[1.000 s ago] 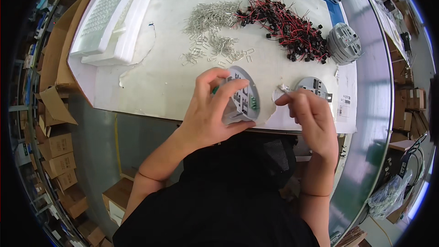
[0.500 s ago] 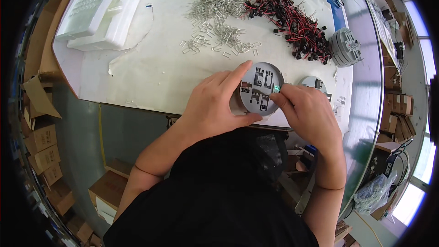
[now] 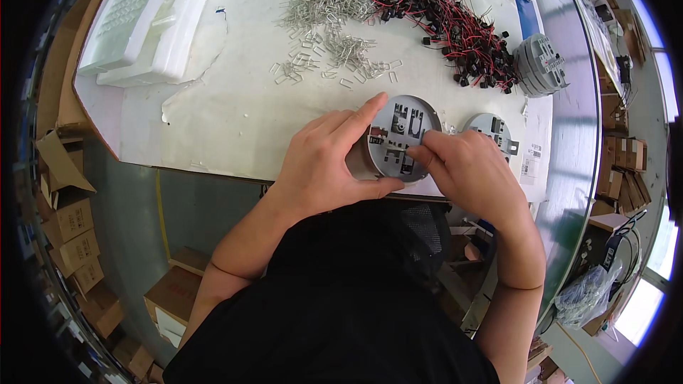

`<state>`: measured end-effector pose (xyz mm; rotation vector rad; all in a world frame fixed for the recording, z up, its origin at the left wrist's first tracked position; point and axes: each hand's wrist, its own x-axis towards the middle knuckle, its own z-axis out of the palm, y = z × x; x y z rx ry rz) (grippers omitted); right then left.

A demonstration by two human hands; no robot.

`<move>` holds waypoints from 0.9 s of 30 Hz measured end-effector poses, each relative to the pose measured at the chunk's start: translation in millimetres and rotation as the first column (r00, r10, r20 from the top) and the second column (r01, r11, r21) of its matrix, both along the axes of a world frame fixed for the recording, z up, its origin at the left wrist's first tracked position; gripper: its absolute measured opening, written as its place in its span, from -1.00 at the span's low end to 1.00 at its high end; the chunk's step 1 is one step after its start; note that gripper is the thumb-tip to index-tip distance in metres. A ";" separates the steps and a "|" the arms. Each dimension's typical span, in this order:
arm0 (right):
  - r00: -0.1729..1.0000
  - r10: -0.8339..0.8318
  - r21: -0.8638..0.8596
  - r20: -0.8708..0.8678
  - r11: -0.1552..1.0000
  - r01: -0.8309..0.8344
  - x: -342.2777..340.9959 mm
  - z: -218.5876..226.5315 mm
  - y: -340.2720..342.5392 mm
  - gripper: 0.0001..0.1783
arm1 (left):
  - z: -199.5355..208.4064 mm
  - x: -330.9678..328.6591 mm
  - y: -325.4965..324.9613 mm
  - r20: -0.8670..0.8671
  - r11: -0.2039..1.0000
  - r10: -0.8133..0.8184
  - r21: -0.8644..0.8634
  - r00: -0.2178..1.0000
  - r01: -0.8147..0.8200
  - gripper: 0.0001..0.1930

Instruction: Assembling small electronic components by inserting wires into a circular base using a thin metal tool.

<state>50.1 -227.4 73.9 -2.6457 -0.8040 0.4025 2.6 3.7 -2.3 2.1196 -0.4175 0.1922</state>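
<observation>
Left hand: While the thumb and forefinger spread wide along opposite sides of the rim, the left hand (image 3: 320, 163) grips the round case (image 3: 403, 135).
Round case: grey, slotted floor facing the camera, held at the front edge of the bench (image 3: 242, 131).
Right hand: thumb and forefinger of the right hand (image 3: 475, 174) pinch a thin part (image 3: 393, 147) over the case floor; its kind is apparently too blurred to tell.
Beside right hand: grey disc (image 3: 491, 126).
Beyond: metal clips (image 3: 331, 3); red-wired black parts (image 3: 459, 39).

Workshop: workbench (image 3: 206, 128) heaped with metal clips (image 3: 329, 6) and red-wired black parts (image 3: 462, 39), cardboard boxes (image 3: 75, 219) on left
</observation>
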 end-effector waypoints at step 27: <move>0.998 0.038 0.098 -0.051 0.995 -0.033 7.0 -10.4 -2.4 -0.65 | -2.1 1.2 0.8 -0.002 1.000 -0.015 -0.012 1.000 0.015 0.10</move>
